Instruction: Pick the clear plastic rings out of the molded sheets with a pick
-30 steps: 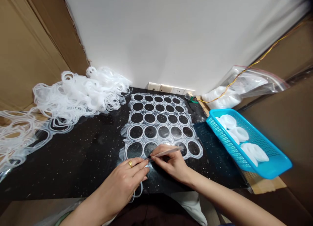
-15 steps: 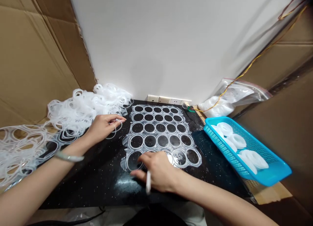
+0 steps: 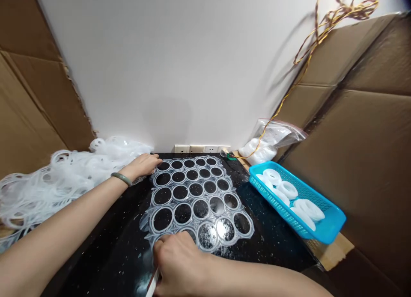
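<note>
A clear plastic sheet of joined rings (image 3: pixel 186 203) lies on the black speckled tabletop (image 3: pixel 96 254), with rows of round openings. My left hand (image 3: pixel 146 164) rests at its far left corner, fingers stretched forward and no ring visible in them; the thumb is hidden. At the near left corner, my right hand (image 3: pixel 180 258) is closed around a thin white stick-like tool (image 3: pixel 153 284), whose end sticks out below the fist. The tool's other end is hidden by the hand. The knuckles cover part of the nearest row.
A heap of loose white plastic rings (image 3: pixel 77 173) lies left of the sheet. A blue basket (image 3: pixel 334 220) holding stacks of white rings (image 3: pixel 287 189) stands at the right. Behind it are a clear bag (image 3: pixel 272 134) and a yellow-brown wire (image 3: pixel 285 96). Cardboard (image 3: pixel 362 134) flanks the table.
My left hand has moved to the sheet's far left corner; the ring it held no longer shows there. My right hand has closed at the near left corner. The view has shifted.
</note>
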Demonstrator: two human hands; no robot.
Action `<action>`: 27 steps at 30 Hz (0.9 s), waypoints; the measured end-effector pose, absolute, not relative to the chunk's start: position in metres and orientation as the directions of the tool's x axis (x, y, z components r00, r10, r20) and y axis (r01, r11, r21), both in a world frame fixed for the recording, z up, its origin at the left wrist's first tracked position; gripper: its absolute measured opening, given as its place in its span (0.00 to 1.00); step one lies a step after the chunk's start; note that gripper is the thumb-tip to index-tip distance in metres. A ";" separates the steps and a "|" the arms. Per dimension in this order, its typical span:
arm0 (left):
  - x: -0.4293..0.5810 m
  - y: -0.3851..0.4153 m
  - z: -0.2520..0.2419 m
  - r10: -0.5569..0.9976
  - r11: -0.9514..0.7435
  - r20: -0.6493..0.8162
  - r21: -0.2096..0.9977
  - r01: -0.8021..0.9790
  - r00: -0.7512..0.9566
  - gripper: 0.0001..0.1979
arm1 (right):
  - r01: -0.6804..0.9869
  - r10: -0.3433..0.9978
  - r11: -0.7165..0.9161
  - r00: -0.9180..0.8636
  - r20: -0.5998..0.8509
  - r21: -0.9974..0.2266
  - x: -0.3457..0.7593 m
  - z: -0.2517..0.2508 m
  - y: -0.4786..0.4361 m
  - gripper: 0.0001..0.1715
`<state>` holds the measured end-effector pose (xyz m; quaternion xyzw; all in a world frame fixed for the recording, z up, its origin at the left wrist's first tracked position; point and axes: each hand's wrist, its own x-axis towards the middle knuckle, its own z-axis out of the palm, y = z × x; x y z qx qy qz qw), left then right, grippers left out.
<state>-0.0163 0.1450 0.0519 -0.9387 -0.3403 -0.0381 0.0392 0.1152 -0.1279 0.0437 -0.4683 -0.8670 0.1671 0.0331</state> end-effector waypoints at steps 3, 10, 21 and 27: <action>-0.019 0.159 0.055 0.667 -0.744 0.118 0.049 0.667 0.735 0.07 | 0.715 0.891 0.300 -0.446 -0.082 -0.631 0.142 0.062 -0.126 0.08; -0.024 0.154 0.093 0.748 -0.656 0.230 0.393 0.644 0.622 0.16 | 0.315 0.981 0.104 -0.189 0.045 -0.943 0.240 0.139 -0.128 0.07; -0.023 0.075 0.252 0.795 -0.596 0.478 0.728 0.337 0.374 0.16 | 0.696 0.907 0.146 0.190 0.377 -0.703 0.364 0.287 -0.139 0.19; -0.023 0.088 0.279 0.797 -0.603 0.447 0.570 0.557 0.406 0.20 | 0.586 0.930 0.193 0.146 0.337 -0.787 0.391 0.295 -0.065 0.13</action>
